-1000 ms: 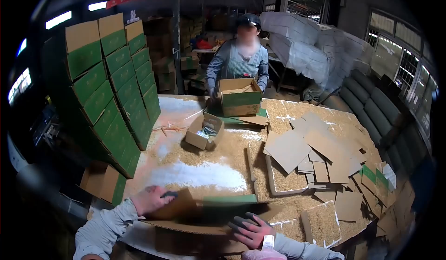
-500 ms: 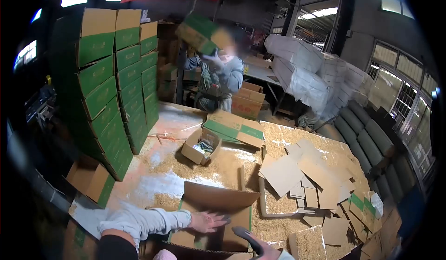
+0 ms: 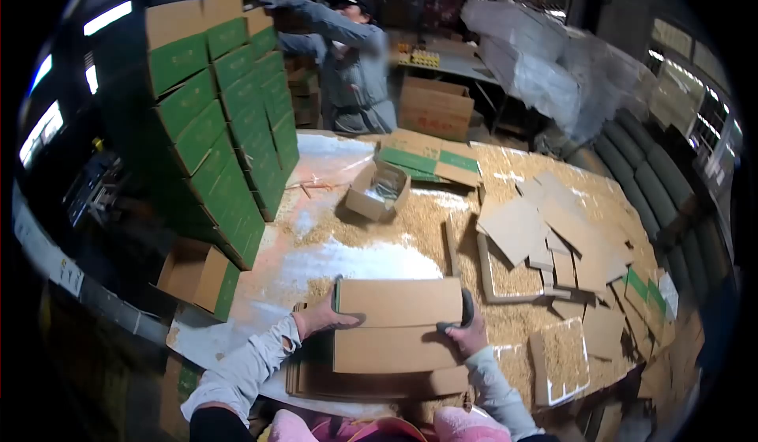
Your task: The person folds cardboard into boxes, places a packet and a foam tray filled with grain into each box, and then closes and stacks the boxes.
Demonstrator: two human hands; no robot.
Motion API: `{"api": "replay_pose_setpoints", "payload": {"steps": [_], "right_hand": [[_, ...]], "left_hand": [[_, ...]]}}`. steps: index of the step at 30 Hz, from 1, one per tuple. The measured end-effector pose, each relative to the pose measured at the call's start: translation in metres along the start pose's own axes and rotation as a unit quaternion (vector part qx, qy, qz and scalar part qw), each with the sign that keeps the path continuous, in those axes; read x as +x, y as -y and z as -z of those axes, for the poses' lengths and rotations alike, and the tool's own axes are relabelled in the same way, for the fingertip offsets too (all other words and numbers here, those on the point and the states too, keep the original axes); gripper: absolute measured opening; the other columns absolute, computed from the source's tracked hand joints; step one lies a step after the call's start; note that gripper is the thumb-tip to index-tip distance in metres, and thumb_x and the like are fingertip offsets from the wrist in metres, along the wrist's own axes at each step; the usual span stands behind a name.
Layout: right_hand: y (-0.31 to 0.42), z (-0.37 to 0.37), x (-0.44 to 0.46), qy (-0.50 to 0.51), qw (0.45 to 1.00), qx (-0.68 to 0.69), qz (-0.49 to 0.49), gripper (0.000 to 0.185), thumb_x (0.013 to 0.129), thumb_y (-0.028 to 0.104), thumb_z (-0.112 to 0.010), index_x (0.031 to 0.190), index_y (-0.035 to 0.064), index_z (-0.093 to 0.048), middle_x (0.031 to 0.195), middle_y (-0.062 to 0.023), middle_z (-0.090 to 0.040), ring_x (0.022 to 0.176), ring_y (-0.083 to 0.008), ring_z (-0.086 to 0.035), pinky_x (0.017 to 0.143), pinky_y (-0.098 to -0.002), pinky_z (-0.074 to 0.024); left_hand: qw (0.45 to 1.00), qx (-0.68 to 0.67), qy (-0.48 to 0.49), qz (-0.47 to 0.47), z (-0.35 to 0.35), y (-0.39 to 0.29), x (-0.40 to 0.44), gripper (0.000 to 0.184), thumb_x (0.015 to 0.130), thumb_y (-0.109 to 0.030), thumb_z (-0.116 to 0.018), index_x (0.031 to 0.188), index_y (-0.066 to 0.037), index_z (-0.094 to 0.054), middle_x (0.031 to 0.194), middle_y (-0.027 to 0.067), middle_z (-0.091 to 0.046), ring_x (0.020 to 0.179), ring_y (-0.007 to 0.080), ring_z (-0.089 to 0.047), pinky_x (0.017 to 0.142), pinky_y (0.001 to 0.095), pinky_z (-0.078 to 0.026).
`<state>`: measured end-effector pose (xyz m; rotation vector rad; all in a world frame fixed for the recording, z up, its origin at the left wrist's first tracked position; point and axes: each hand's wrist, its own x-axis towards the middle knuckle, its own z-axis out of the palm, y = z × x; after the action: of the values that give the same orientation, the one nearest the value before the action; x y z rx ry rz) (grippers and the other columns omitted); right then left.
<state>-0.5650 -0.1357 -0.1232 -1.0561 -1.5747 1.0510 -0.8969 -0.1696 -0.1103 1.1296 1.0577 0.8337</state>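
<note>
A brown cardboard box (image 3: 398,349) stands in front of me, with its two top flaps folded inward so their edges meet along a middle seam. My left hand (image 3: 325,319) grips its left side, thumb lying on top. On the opposite side my right hand (image 3: 467,330), its fingers dark-covered, clasps the edge with the thumb over the flap. The box's inside is hidden by the flaps. Layers of brown cardboard (image 3: 298,375) show beside and below it at the near table edge.
Tall stacks of green-and-brown boxes (image 3: 197,142) rise at left, an open box (image 3: 193,276) below them. A small carton (image 3: 379,191) with packets sits mid-table. Cardboard sheets (image 3: 517,229) and sawdust-like trays (image 3: 562,355) cover the right. Behind, a person (image 3: 347,63) reaches toward the stacks.
The box's upright flap is now folded down, and both hands have moved from its open inside to its sides. The person behind has raised a green box to the top of the stacks.
</note>
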Motion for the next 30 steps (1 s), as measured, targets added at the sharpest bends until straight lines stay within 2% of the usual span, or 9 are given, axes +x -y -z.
{"api": "replay_pose_setpoints", "payload": {"steps": [4, 8, 9, 10, 13, 16, 18, 27, 30], "right_hand": [[-0.001, 0.047, 0.008, -0.048, 0.864, 0.448, -0.224, 0.056, 0.073, 0.039, -0.066, 0.112, 0.0011, -0.05, 0.098, -0.011, -0.059, 0.088, -0.0198, -0.058, 0.079, -0.0307, -0.0468], [-0.011, 0.014, -0.06, -0.055, 0.968, -0.138, -0.204, 0.063, 0.075, 0.049, -0.06, 0.11, -0.0014, -0.051, 0.093, -0.0199, -0.06, 0.09, -0.0292, -0.059, 0.081, -0.0351, -0.0457], [-0.007, 0.015, -0.062, -0.07, 0.963, -0.167, -0.199, 0.065, 0.074, 0.051, -0.06, 0.111, -0.0017, -0.05, 0.095, -0.0226, -0.059, 0.093, -0.0319, -0.058, 0.083, -0.0366, -0.0445], [0.0, 0.011, -0.061, -0.072, 0.962, -0.181, -0.19, 0.066, 0.074, 0.051, -0.06, 0.112, -0.0008, -0.05, 0.099, -0.0235, -0.058, 0.096, -0.033, -0.056, 0.086, -0.037, -0.0431], [0.013, 0.056, -0.069, -0.062, 0.964, -0.208, -0.151, 0.068, 0.075, 0.053, -0.059, 0.119, 0.0029, -0.047, 0.113, -0.0229, -0.053, 0.109, -0.0358, -0.049, 0.093, -0.0413, -0.0393], [-0.012, 0.202, -0.134, -0.492, 0.765, -0.405, -0.09, 0.061, 0.074, 0.027, -0.068, 0.123, 0.0016, -0.042, 0.112, -0.0221, -0.049, 0.105, -0.0328, -0.048, 0.087, -0.0415, -0.0412], [-0.083, 0.273, -0.202, -0.597, 0.573, -0.404, -0.389, 0.076, 0.076, 0.048, -0.06, 0.133, 0.0068, -0.033, 0.123, -0.0277, -0.039, 0.113, -0.0411, -0.039, 0.094, -0.0431, -0.0351], [-0.22, 0.326, -0.269, -0.634, 0.734, -0.121, -0.212, 0.058, 0.083, 0.028, -0.06, 0.128, -0.0014, -0.04, 0.112, -0.0151, -0.056, 0.099, -0.0248, -0.055, 0.087, -0.0305, -0.0408], [-0.074, 0.264, -0.214, -0.544, 0.76, 0.004, -0.356, 0.043, 0.088, 0.026, -0.056, 0.117, -0.0051, -0.049, 0.107, -0.0081, -0.058, 0.095, -0.0146, -0.054, 0.084, -0.0252, -0.0412]], "left_hand": [[0.837, 0.422, -0.148, -0.315, -0.049, 0.012, -0.069, 0.089, 0.064, -0.008, -0.075, 0.132, -0.005, -0.019, 0.12, 0.0145, -0.046, 0.107, 0.0253, -0.05, 0.092, 0.0342, -0.041], [0.8, 0.531, -0.015, -0.28, 0.005, 0.125, -0.099, 0.049, 0.073, -0.01, -0.065, 0.118, -0.001, -0.049, 0.125, 0.0179, -0.044, 0.108, 0.031, -0.05, 0.092, 0.0402, -0.041], [0.98, 0.148, -0.119, -0.055, -0.019, 0.071, -0.077, 0.049, 0.08, -0.019, -0.062, 0.12, 0.001, -0.045, 0.123, 0.0139, -0.047, 0.11, 0.0263, -0.048, 0.093, 0.0389, -0.04], [0.97, -0.164, -0.164, -0.074, -0.044, 0.02, -0.055, 0.05, 0.085, -0.027, -0.057, 0.124, 0.001, -0.043, 0.12, 0.0133, -0.049, 0.11, 0.0253, -0.048, 0.094, 0.0368, -0.038], [0.914, 0.297, -0.248, -0.126, -0.066, 0.0, 0.015, 0.046, 0.086, -0.013, -0.051, 0.127, 0.002, -0.038, 0.121, 0.0143, -0.05, 0.105, 0.0239, -0.05, 0.091, 0.0319, -0.038], [0.922, 0.284, -0.247, -0.096, -0.05, 0.023, 0.044, 0.043, 0.081, -0.004, -0.05, 0.123, 0.002, -0.043, 0.111, 0.0124, -0.055, 0.096, 0.0221, -0.054, 0.086, 0.0319, -0.042], [0.946, 0.217, -0.238, -0.029, -0.042, 0.024, 0.047, 0.04, 0.081, -0.003, -0.05, 0.119, 0.003, -0.046, 0.104, 0.0101, -0.059, 0.088, 0.0199, -0.057, 0.08, 0.0307, -0.044], [0.935, 0.24, -0.262, -0.021, -0.065, 0.006, 0.04, 0.03, 0.081, -0.004, -0.052, 0.111, 0.003, -0.051, 0.099, 0.0081, -0.06, 0.086, 0.0172, -0.057, 0.077, 0.0282, -0.045], [0.947, 0.173, -0.263, -0.056, -0.06, 0.02, 0.045, 0.034, 0.081, -0.003, -0.052, 0.114, 0.003, -0.051, 0.101, 0.0079, -0.059, 0.088, 0.017, -0.056, 0.079, 0.0278, -0.044]]}}
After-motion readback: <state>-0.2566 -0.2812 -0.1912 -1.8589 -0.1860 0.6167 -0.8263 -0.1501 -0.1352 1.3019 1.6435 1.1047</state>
